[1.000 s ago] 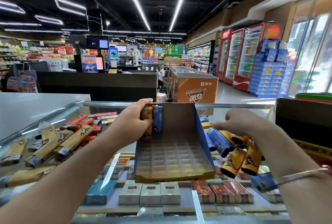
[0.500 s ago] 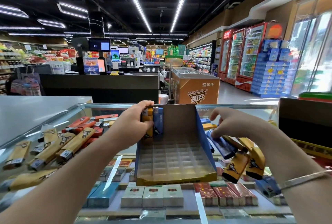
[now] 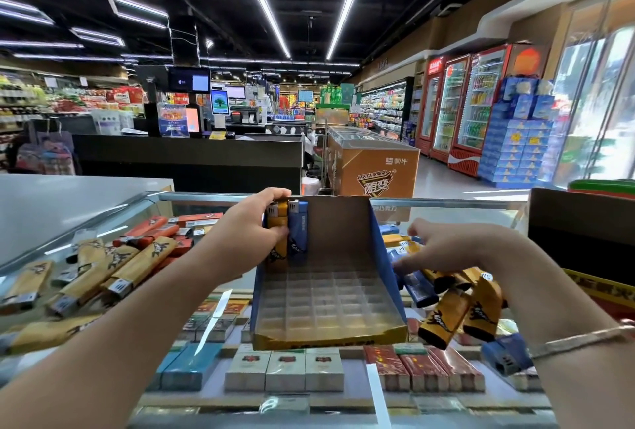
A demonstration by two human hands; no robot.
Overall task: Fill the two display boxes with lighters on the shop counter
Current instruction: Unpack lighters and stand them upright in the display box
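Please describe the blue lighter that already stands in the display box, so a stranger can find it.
On the glass counter stands an open display box. In its far left corner two lighters stand upright: the blue lighter is the right one, beside the yellow lighter that the left hand holds.

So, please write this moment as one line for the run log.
left hand: seating yellow lighter | display box: two lighters | right hand: holding lighters

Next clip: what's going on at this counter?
A person is stocking a display box on the glass counter. The left hand holds a yellow lighter upright in the back-left corner, beside a blue lighter. The right hand grips a bunch of lighters. Most slots are unfilled.
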